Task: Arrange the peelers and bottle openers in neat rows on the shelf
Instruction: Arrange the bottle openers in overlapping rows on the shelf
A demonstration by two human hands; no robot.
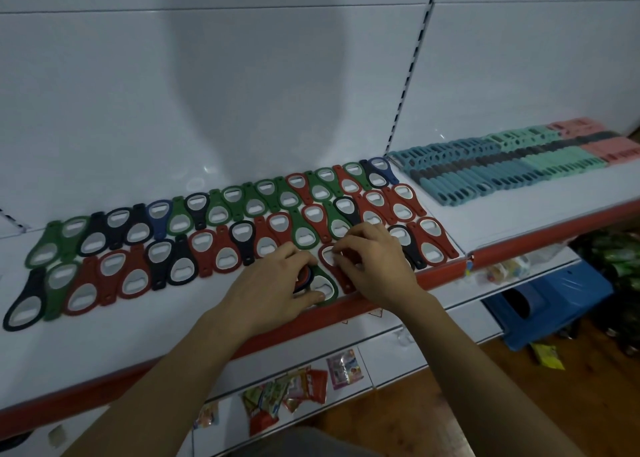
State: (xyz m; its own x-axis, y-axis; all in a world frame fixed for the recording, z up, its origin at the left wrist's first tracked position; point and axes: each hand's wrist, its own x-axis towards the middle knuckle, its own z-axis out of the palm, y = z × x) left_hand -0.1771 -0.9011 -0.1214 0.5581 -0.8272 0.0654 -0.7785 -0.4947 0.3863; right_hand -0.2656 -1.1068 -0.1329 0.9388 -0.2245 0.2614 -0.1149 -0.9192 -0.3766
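Our left hand curls over a small stack of openers, mostly hidden under the palm so we can't count it, thumb on 1 green opener. Our right hand pinches the rim of 1 red opener near the white shelf front edge. The flat, teardrop-shaped plastic bottle openers with pale insets lie in overlapping rows, and the slotted peelers are packed at right, far end blurry.

Left bay of shelf: bottle openers, red, green, black and blue, flat, nested head-to-tail in rows. Right bay: peelers, teal, grey, mint and pink, packed tight in rows.
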